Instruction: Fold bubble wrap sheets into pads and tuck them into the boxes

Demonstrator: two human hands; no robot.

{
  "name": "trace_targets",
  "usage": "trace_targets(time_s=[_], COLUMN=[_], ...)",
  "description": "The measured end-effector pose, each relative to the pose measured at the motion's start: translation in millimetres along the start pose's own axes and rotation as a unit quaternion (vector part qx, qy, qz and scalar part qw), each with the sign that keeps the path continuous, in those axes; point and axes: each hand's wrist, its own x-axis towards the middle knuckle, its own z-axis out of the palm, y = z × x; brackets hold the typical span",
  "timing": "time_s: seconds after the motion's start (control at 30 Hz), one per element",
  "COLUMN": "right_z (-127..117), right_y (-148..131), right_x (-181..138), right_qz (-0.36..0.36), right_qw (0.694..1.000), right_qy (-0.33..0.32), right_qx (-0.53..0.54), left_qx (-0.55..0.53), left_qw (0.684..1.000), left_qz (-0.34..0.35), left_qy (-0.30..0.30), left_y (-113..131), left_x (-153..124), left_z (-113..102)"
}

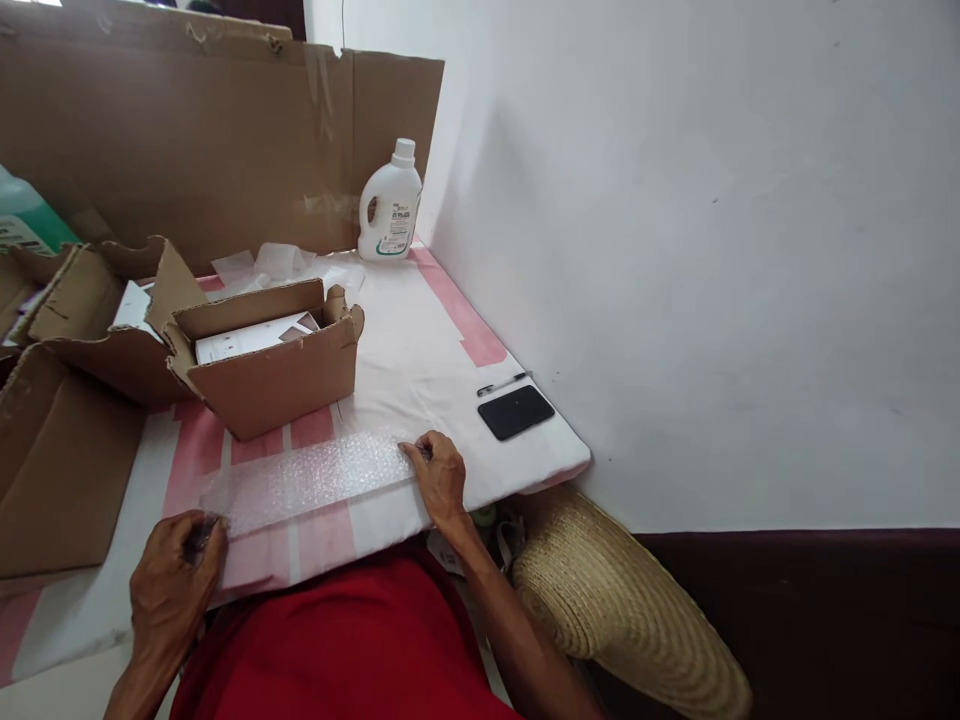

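A strip of clear bubble wrap stretches between my two hands, low over the near edge of the cloth-covered table. My left hand is closed on its left end, fingers curled and thumb pressed against the film. At the other end, my right hand pinches the wrap between thumb and fingers. The strip looks fairly flat and slants up to the right. Just behind it stands an open cardboard box with a white carton inside.
More open cardboard boxes crowd the left. A white jug stands at the back before a cardboard panel. A black phone-like slab and a pen lie right, near the wall. A woven straw item sits below the table edge.
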Motion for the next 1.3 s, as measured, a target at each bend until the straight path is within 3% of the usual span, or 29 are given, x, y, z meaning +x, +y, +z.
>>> trace_targets(time_s=[0.23, 0.3, 0.4, 0.47, 0.5, 0.57, 0.67, 0.73, 0.83, 0.93, 1.03, 1.17, 1.3], right_z=[6.1, 1.3, -2.7, 3.5, 9.7, 25.2, 40.0, 36.1, 14.9, -6.3, -14.0, -10.6, -10.5], right_y=[0.3, -2.2, -21.2, -45.2, -58.9, -84.3, -99.6, -87.6, -47.1, -7.8, 11.6, 15.2, 14.8], right_x=[5.6, 7.1, -5.0, -27.0, -40.4, -65.0, -80.3, -74.4, -54.8, -38.6, -30.3, -21.2, -8.5], right_qz=[0.003, -0.004, -0.052, -0.148, -0.222, -0.389, -0.450, -0.419, -0.364, -0.308, -0.288, -0.335, -0.466], right_qw=[0.998, 0.998, 0.991, 0.978, 0.968, 0.920, 0.871, 0.873, 0.890, 0.913, 0.921, 0.909, 0.850], right_qy=[0.020, 0.037, 0.116, 0.134, 0.103, -0.018, -0.178, -0.224, -0.243, -0.209, -0.172, -0.119, -0.076], right_qx=[-0.061, -0.046, -0.043, -0.056, -0.054, -0.037, -0.086, -0.108, -0.126, -0.165, -0.198, -0.217, -0.231], left_qx=[0.011, 0.013, 0.024, 0.036, 0.043, 0.059, 0.106, 0.137, 0.152, 0.160, 0.151, 0.133, 0.146], left_qw=[0.999, 0.997, 0.983, 0.969, 0.959, 0.932, 0.922, 0.935, 0.942, 0.939, 0.937, 0.929, 0.885], left_qz=[-0.029, -0.015, 0.095, 0.204, 0.263, 0.355, 0.372, 0.327, 0.299, 0.306, 0.314, 0.345, 0.442], left_qy=[0.025, 0.072, 0.153, 0.133, 0.102, 0.047, 0.018, 0.009, -0.001, -0.009, -0.008, 0.001, 0.005], left_y=[10.2, 20.5, 35.7, 38.6, 36.8, 28.5, 15.2, 13.6, 21.4, 26.0, 15.7, -12.2, -26.9], left_x=[-4.0, -6.2, -11.7, -16.2, -18.4, -22.1, -25.9, -28.0, -29.9, -27.4, -18.1, 1.2, 14.5], left_z=[-4.5, -7.7, -4.4, 5.9, 13.0, 28.0, 43.1, 44.8, 40.1, 34.1, 27.1, 12.5, 2.0])
